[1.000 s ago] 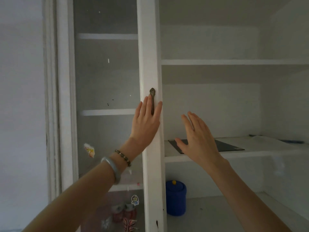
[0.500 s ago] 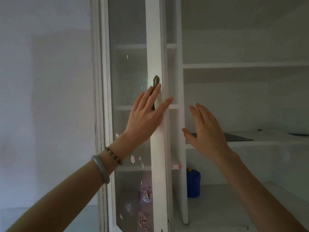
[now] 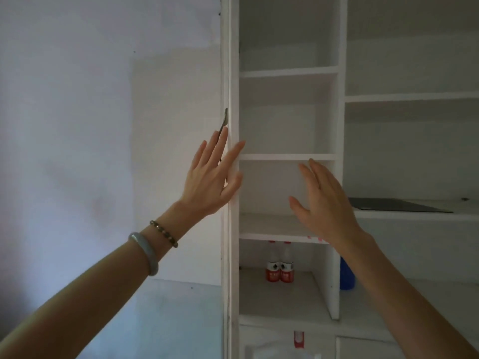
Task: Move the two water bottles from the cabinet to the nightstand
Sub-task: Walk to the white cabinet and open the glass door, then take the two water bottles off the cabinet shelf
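Two clear water bottles with red labels, one (image 3: 273,264) beside the other (image 3: 287,264), stand upright and touching at the back of a low shelf in the white cabinet (image 3: 287,156). The cabinet door (image 3: 225,73) is swung open and seen edge-on, with a dark metal handle (image 3: 224,119). My left hand (image 3: 211,177) rests flat against the door's edge, fingers spread, just below the handle. My right hand (image 3: 324,203) hovers open in front of the shelf above the bottles, holding nothing.
A blue container (image 3: 346,277) sits behind the partition to the right of the bottles. A dark flat mat (image 3: 396,205) lies on the wide right-hand shelf. A plain wall (image 3: 103,125) fills the left. A red tag (image 3: 298,339) hangs below the bottle shelf.
The door has swung from nearly closed to fully open under my left hand, and the two bottles came into sight behind it. The view shifted left. My right hand stayed raised and open.
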A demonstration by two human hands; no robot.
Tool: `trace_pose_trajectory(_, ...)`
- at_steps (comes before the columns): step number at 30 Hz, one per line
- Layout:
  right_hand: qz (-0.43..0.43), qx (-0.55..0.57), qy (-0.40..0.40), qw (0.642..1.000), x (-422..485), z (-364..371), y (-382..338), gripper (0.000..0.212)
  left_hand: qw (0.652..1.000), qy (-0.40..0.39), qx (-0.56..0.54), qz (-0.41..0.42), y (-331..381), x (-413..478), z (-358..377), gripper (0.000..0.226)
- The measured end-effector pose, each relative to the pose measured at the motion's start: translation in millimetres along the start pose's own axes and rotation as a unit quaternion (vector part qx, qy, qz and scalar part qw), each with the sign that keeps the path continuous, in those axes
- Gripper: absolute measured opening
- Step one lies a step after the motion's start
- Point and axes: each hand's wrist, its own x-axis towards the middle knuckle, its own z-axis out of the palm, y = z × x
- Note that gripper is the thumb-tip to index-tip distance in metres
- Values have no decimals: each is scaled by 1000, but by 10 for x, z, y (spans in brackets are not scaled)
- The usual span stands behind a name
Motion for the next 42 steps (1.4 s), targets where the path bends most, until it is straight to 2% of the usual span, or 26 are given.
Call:
trace_pose_trajectory(6, -23, 14, -7, 1000, 43, 100, -357, 65, 995, -41, 86, -16, -327, -157, -71, 78)
trace_pose_trajectory(18, -40, 50, -15, 998, 152, 288, -575, 71, 989, -44, 142, -16, -385, -252, -121, 70)
trace_pose_trajectory(22, -35, 46, -14, 998, 106, 347, -433, 71, 983, -36, 178, 0, -130, -326, -69, 80)
trace_pose_trajectory(25, -26, 34, -16, 999, 46, 424, -240, 70, 990, -18, 137, 16, 321, -426, 107, 82)
trace_pose_trajectory(28, 0, 31, -27, 999, -135, 529, 25, 70, 994, 2, 94, -53, 768, -539, 436, 74)
trace_pose_trajectory(30, 21, 40, -32, 998, -331, 623, 238, 68, 989, -16, 70, -127, 985, -626, 718, 73)
trace_pose_trajectory(33, 51, 45, -51, 996, -646, 819, 575, 63, 980, -60, 40, -188, 1221, -763, 1193, 73)
trace_pose_trajectory(37, 72, 37, -91, 993, -1024, 1143, 941, 63, 966, -126, 21, -224, 1392, -1057, 1828, 72)
trace_pose_trajectory(42, 77, 59, -143, 985, -1465, 1600, 1298, 60, 945, -227, 12, -236, 1553, -1551, 2472, 83)
